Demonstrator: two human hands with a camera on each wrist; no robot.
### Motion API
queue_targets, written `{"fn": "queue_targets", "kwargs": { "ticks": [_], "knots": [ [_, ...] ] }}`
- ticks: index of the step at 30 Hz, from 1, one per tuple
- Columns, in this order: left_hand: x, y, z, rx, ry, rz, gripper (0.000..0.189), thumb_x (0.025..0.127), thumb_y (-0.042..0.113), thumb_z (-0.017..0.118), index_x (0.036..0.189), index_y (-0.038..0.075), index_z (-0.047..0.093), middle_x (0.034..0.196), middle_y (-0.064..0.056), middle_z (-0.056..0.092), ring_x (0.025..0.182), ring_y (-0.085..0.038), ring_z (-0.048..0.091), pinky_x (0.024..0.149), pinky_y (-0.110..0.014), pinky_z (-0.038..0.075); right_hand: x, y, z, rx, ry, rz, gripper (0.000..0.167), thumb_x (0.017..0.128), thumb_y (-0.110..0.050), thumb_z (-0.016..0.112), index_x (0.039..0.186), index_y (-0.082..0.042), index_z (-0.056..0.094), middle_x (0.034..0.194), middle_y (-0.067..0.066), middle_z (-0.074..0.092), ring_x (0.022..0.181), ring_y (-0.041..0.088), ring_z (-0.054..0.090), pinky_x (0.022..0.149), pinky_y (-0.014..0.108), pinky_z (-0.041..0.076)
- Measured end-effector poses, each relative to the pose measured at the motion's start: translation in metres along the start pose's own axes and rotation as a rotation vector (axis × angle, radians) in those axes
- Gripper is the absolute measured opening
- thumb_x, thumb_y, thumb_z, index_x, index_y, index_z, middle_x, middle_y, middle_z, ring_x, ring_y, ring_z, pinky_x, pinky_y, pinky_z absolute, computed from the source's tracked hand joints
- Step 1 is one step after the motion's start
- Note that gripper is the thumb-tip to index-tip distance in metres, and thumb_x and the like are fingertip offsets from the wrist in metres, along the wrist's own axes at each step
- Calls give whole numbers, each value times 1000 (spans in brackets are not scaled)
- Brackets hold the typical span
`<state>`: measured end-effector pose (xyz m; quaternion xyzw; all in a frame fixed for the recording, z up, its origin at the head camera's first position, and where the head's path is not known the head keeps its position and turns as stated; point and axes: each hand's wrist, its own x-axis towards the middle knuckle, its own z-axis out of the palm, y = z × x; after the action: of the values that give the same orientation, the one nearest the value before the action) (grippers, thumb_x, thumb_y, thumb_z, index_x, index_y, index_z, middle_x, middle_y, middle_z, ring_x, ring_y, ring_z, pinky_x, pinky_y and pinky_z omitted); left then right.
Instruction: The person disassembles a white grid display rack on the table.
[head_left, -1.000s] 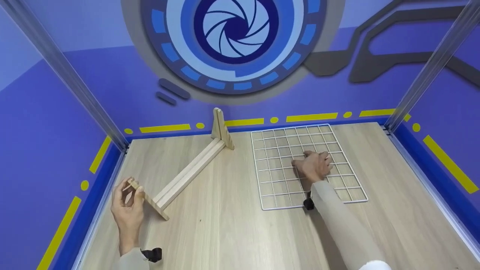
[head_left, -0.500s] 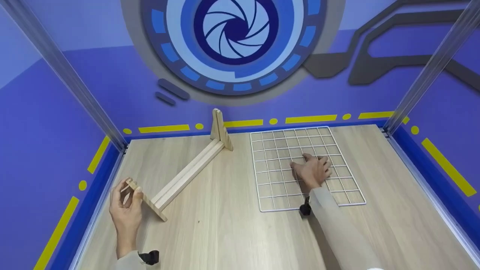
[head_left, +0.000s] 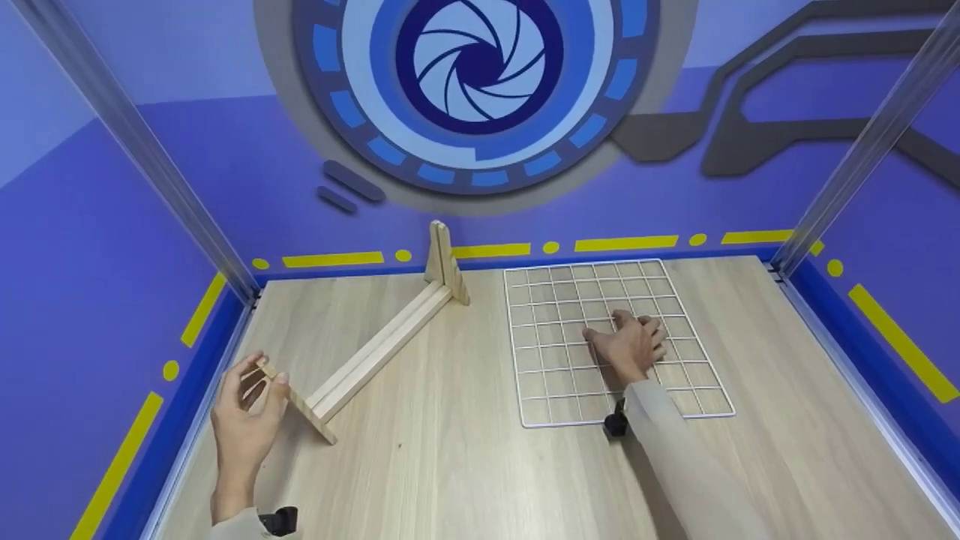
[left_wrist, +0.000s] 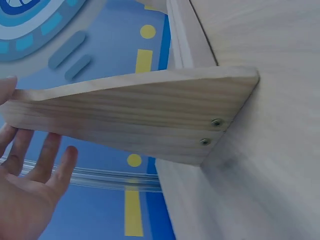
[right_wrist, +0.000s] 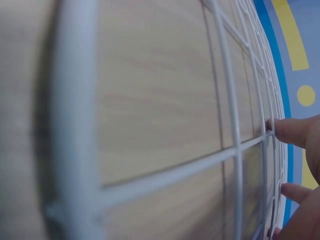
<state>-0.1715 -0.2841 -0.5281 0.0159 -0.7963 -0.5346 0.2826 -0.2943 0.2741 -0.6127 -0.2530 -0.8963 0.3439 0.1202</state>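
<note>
Left hand (head_left: 246, 409), at the near left of the light wooden tabletop (head_left: 465, 465), palm turned up, fingers (left_wrist: 55, 165) loosely spread, thumb and fingertips touching the raised tip of the near triangular end piece of the long pale wooden rail stand (head_left: 375, 352); no closed grip visible. Right hand (head_left: 630, 341), right of that stand, flat and palm-down on the white wire grid panel (head_left: 570, 300) lying on the tabletop, fingertips (right_wrist: 292, 131) hooked slightly over a wire. Right sleeve stretched back towards the near edge.

Wooden stand (head_left: 375, 352): pale unfinished pine, visible grain, matt, 2 metal screws (left_wrist: 210, 132) in end piece. Wire grid (head_left: 607, 341): white-coated metal, smooth, slight gloss. Table (head_left: 465, 465): light wood-grain laminate, matt.
</note>
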Motion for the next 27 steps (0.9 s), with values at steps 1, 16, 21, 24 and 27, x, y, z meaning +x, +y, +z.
{"fn": "queue_targets", "kwargs": {
  "ticks": [1,16,21,24,27],
  "knots": [
    [1,2,-2,26,-18,2,50,98,1,75,146,3,61,137,-5,65,121,-1,61,105,-8,50,0,0,0,1,-1,0,78,80,-47,91,144,-11,65,149,28,42,138,48,32,108,63,29],
    [34,38,-4,318,-242,237,62,89,11,86,143,-1,60,138,-21,62,122,-37,60,101,-38,47,8,0,-16,57,-38,13,81,82,-40,89,150,-8,58,153,30,40,142,50,31,114,66,27],
    [49,56,-1,461,-311,265,62,95,28,83,147,5,58,145,-19,59,87,-31,63,70,-42,54,13,-2,-37,75,-61,-22,79,87,-41,83,151,-6,56,151,29,42,140,47,35,114,64,33],
    [59,67,5,503,-353,265,63,97,36,79,149,7,57,149,-18,57,93,-35,66,77,-50,60,21,-3,-55,66,-65,-88,78,89,-41,82,151,-3,56,148,29,44,138,47,38,115,64,32],
    [68,79,13,505,-398,256,64,99,39,77,150,6,56,151,-20,56,126,-46,60,103,-67,52,29,-6,-72,36,-97,-151,80,91,-46,80,152,-1,54,149,31,43,140,50,38,116,66,30]
  ]
}}
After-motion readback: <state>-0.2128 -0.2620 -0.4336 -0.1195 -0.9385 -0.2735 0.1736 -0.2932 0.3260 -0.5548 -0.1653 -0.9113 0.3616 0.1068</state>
